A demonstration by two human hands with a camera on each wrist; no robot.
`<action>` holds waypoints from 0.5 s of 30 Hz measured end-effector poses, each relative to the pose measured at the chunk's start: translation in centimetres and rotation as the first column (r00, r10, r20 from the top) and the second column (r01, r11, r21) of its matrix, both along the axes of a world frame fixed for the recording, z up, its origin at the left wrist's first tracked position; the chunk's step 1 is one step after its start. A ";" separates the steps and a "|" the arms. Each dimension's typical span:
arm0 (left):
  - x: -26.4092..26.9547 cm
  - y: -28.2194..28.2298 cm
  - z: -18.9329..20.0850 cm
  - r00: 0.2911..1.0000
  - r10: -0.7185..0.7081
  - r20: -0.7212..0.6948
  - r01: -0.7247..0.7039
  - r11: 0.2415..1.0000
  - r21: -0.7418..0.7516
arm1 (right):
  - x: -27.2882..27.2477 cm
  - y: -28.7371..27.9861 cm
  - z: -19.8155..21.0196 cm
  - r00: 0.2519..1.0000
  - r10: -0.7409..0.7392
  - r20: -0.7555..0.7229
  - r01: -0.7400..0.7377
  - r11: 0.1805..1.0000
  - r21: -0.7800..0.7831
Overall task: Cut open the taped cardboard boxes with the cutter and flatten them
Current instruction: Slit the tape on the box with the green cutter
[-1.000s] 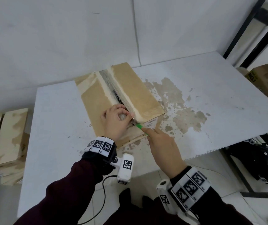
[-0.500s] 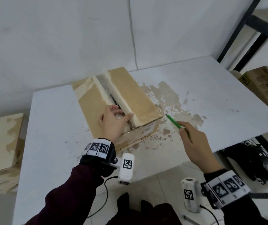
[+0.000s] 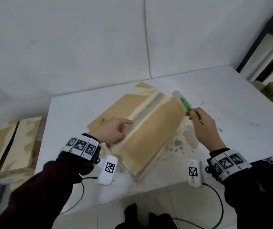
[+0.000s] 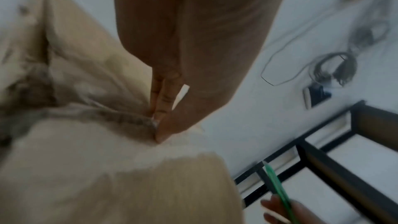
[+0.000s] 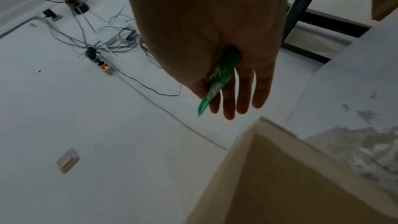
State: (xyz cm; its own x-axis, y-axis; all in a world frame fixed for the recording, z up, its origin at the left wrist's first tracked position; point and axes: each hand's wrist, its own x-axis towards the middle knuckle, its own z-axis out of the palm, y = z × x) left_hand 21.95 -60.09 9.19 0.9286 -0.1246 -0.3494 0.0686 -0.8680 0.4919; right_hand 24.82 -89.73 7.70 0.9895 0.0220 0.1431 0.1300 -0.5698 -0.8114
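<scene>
The cardboard box (image 3: 142,129) sits in the middle of the white tabletop (image 3: 231,100), with its long side running from about 7 o'clock to 1 o'clock. It looks light and most likely empty, so it could slide easily if pushed. The card is stiff, but it should bend along the folds. The tape strip (image 3: 149,109) down the middle of the top looks smooth and a bit torn. A good place to hold the box is flat on a top flap, close to the strip, so it stays put.

The left hand (image 3: 111,131) rests on the left flap, at about 9 o'clock from the strip. Its fingers (image 4: 163,101) are pressed close together and dip into the seam at the near end. It is hard to tell whether they pinch the tape or just push on it.

The right hand (image 3: 201,124) is up in the air at about 3 o'clock from the box, near its far right corner and not touching it. Its thumb and fingers (image 5: 237,98) pinch the thin green cutter (image 3: 186,104), which points up toward 11 o'clock. The other fingers lie nearly straight beside it. The cutter is small and smooth, so it needs a firm pinch. The blade is too small to see.
</scene>
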 end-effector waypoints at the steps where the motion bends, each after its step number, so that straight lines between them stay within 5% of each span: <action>1: 0.3 0.1 0.6 0.999 -0.042 0.028 0.039 0.994 0.099 | 0.6 0.2 0.0 1.000 0.006 -0.013 -0.006 1.000 -0.017; 6: 1.6 1.0 0.2 0.991 -0.007 0.135 -0.037 0.946 0.321 | 1.3 1.7 -1.3 0.983 0.032 -0.183 -0.039 0.999 -0.037; 10: 0.8 -1.5 -0.6 0.986 0.001 0.164 -0.050 0.954 0.295 | -1.5 2.7 -2.4 0.978 0.001 -0.208 0.015 0.997 0.076; 13: -0.3 -4.4 -1.6 0.991 -0.009 0.133 -0.030 0.958 0.286 | -3.5 3.8 -2.7 0.949 0.042 -0.312 0.060 0.949 0.309; 15: -0.5 -5.8 -2.5 0.987 0.014 0.158 -0.056 0.963 0.264 | -5.2 4.9 -2.5 0.891 0.177 -0.419 0.087 0.837 0.541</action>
State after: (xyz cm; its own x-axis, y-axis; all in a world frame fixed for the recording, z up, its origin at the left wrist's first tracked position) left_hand 21.42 -65.86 6.71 0.9757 -0.0128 -0.2189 0.0433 -0.9674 0.2494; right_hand 19.65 -84.81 5.22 0.9470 0.1199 -0.2980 -0.2962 -0.0333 -0.9546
